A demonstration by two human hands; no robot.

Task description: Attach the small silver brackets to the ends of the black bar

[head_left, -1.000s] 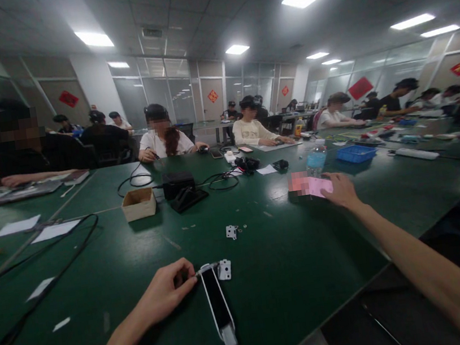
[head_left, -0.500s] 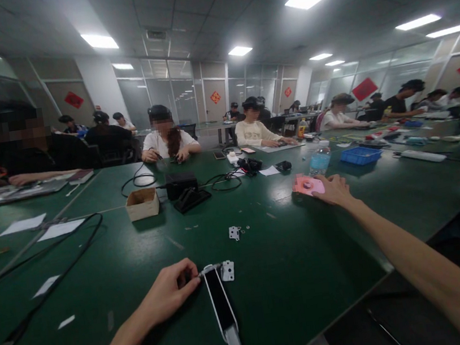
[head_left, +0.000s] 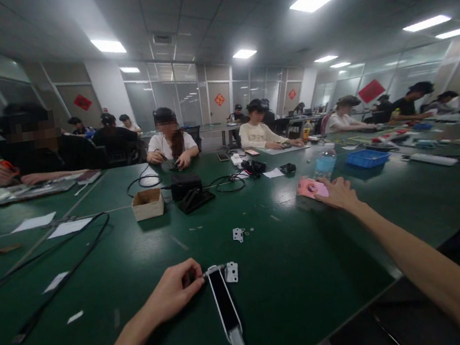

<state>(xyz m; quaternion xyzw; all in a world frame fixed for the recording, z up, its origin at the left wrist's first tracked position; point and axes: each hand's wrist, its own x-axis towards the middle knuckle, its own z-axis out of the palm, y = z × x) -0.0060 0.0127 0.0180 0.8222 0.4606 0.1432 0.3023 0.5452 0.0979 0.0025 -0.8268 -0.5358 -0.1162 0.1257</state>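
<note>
My left hand (head_left: pixel 181 286) is closed, thumb and forefinger pinching the near end of a short metal rod at the top of a long black part with a silver frame (head_left: pixel 226 307). A small metal bracket with holes (head_left: pixel 232 272) sits at the other side of that top end. Out to the right, my right hand (head_left: pixel 339 192) has its fingers curled over the edge of a flat pink object with a round dark mark (head_left: pixel 314 188); part of it is blurred, and I cannot tell its kind. A second bracket (head_left: pixel 237 235) lies on the table beside tiny rings.
Behind the pink object stands a bottle of blue liquid (head_left: pixel 325 160), with a blue basket (head_left: pixel 367 158) to its right. A cardboard box (head_left: pixel 148 204), a black device (head_left: pixel 186 185) and cables lie farther back on the green table (head_left: pixel 297 288). Several people sit around.
The view has shifted slightly, so everything appears a little farther right. Both hands keep their places on the same things.
</note>
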